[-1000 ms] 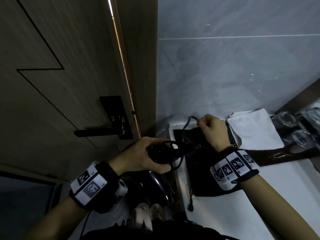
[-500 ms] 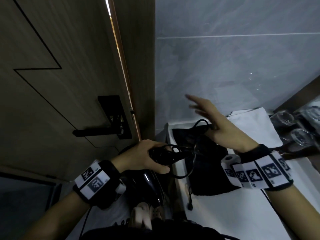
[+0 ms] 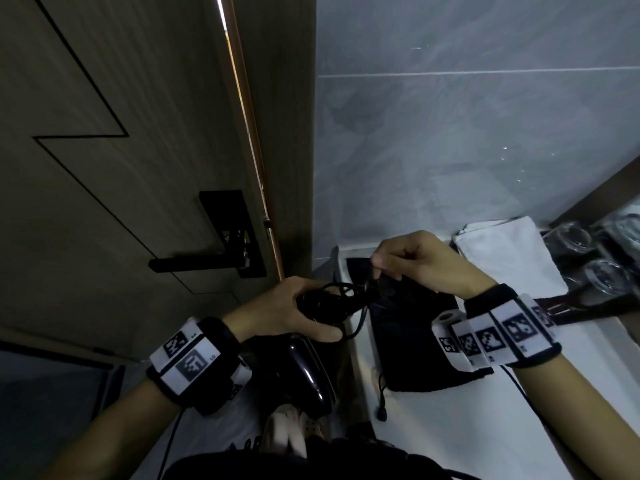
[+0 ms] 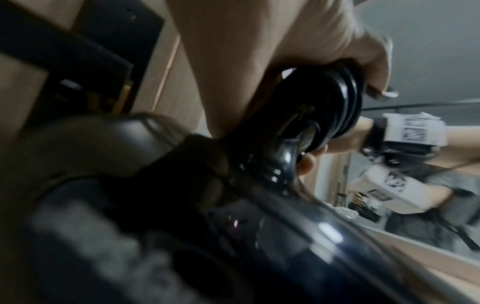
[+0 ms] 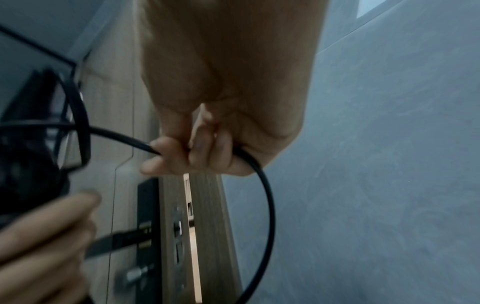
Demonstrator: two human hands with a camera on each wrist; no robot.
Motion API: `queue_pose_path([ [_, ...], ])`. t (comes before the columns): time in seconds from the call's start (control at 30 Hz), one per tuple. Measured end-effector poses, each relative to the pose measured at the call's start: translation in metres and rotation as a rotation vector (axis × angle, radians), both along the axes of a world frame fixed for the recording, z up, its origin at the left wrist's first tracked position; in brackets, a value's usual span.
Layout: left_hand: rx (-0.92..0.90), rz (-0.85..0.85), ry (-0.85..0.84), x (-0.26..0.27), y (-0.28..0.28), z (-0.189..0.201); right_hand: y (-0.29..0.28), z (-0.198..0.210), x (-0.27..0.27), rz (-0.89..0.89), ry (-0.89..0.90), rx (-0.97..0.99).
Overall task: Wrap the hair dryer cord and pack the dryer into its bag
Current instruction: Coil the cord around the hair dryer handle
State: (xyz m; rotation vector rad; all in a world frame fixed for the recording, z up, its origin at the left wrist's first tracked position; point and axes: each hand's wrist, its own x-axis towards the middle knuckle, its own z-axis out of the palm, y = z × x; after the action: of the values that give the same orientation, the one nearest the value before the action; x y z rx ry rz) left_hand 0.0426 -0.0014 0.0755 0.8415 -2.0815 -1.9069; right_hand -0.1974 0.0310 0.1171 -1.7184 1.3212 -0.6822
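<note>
My left hand [image 3: 287, 313] grips the handle of a glossy black hair dryer [image 3: 308, 372], whose body hangs down toward the floor. Several turns of black cord [image 3: 337, 296] lie round the handle [image 4: 335, 102] under my fingers. My right hand [image 3: 412, 261] pinches the cord [image 5: 122, 133] just right of the handle, and a loose loop [image 5: 267, 197] curves out below its fingers. A black drawstring bag [image 3: 412, 344] lies flat on the white counter [image 3: 450, 427] under my right wrist.
A wooden door with a black lever handle [image 3: 197, 263] stands close on the left. A folded white cloth [image 3: 502, 251] and glasses [image 3: 568, 237] sit at the counter's back right. A grey tiled wall [image 3: 467, 150] rises behind.
My right hand spread open high above the bag half a second ago; it has come back down toward the handle and pinched the cord again. The left hand keeps its hold.
</note>
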Motion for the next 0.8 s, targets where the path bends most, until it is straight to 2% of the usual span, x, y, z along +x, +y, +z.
queue_pose_path([
  [0.07,-0.071,-0.064,-0.026,-0.004,0.003,0.003,-0.004,-0.004,0.008,-0.03,0.092,-0.025],
  [0.17,-0.224,-0.083,-0.095,-0.01,0.006,0.002,-0.01,-0.003,0.018,-0.088,0.116,-0.033],
  [0.37,-0.363,0.105,-0.313,-0.005,0.0,-0.017,-0.01,0.009,0.027,-0.215,0.265,-0.162],
  [0.5,-0.486,0.248,-0.449,-0.008,0.003,-0.031,0.002,0.015,0.044,-0.153,0.3,-0.178],
  [0.63,-0.543,0.355,-0.453,-0.019,0.005,-0.038,0.018,0.014,0.058,-0.152,0.295,-0.142],
  [0.8,-0.357,0.583,-0.241,-0.024,-0.002,-0.042,0.038,0.007,0.053,-0.146,0.125,-0.099],
])
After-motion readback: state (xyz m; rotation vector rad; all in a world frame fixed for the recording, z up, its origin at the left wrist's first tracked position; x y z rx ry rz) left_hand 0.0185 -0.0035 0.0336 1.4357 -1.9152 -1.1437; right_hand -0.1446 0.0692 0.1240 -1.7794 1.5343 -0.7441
